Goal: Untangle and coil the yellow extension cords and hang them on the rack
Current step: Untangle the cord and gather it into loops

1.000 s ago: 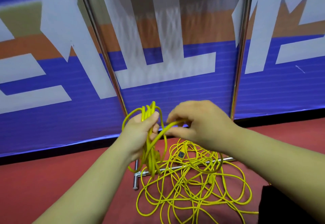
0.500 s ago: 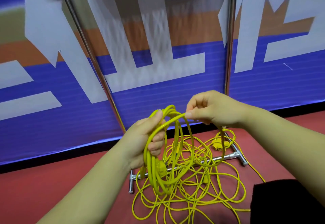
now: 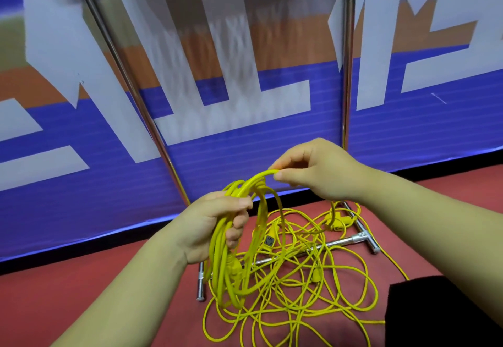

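My left hand grips a hanging coil of yellow cord, several loops gathered in the fist. My right hand pinches one strand of that yellow cord between thumb and fingers, just above and to the right of the left hand. Below both hands a loose tangle of yellow cord lies on the red floor, with a yellow socket end and yellow plugs in it. The metal rack stands behind, its two poles rising out of frame.
The rack's base bar and foot lie on the red floor under the tangle. A blue, white and orange banner wall stands close behind the rack. A black object sits at the lower right.
My right hand has drawn a strand up and to the right, away from the left hand, forming a new loop. The left hand kept hold of the coil.
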Action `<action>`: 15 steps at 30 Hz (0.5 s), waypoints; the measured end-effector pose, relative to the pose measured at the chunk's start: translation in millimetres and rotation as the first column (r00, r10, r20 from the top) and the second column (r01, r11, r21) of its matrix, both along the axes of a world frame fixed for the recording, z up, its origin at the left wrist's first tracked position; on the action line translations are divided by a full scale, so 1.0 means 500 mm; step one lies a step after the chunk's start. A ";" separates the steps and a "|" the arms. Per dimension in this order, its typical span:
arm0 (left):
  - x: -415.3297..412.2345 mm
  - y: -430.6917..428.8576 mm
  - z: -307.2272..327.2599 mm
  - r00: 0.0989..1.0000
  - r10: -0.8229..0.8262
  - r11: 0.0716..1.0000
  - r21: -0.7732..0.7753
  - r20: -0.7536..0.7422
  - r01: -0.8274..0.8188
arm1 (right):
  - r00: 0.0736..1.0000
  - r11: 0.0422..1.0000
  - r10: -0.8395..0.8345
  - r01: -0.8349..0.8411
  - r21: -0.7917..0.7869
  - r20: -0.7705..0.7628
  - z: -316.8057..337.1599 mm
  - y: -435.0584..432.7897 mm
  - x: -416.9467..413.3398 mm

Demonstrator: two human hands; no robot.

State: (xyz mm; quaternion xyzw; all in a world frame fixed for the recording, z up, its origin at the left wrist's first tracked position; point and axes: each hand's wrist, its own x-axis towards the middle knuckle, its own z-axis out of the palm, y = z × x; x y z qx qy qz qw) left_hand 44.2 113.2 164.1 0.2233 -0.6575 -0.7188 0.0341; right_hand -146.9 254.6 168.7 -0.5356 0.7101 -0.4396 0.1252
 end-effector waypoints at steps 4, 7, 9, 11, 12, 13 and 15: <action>0.005 0.005 0.008 0.995 -0.078 0.997 0.035 0.066 0.075 | 0.997 0.997 -0.037 0.033 -0.063 -0.070 0.005 -0.012 0.012; 0.003 0.008 0.009 0.988 -0.141 0.976 0.179 0.063 0.127 | 0.999 0.999 0.003 -0.005 -0.053 -0.033 -0.004 -0.018 0.011; 0.001 0.005 0.014 0.992 -0.103 0.976 0.197 0.066 0.088 | 0.998 0.998 0.052 -0.051 -0.039 0.038 -0.013 -0.022 0.006; 0.002 -0.001 0.025 0.998 -0.058 0.979 0.196 0.030 0.051 | 0.984 0.995 0.097 -0.099 0.011 0.153 -0.026 -0.021 -0.007; 0.004 -0.007 0.031 0.999 -0.032 0.980 0.196 0.001 0.031 | 0.975 0.992 0.107 -0.119 0.050 0.195 -0.032 -0.018 -0.016; 0.008 -0.014 0.038 1.000 -0.003 0.980 0.198 -0.027 0.008 | 0.966 0.987 0.110 -0.133 0.086 0.236 -0.037 -0.016 -0.026; 0.017 -0.030 0.051 0.995 0.053 0.974 0.224 -0.087 -0.032 | 0.955 0.978 0.104 -0.149 0.148 0.276 -0.046 -0.010 -0.043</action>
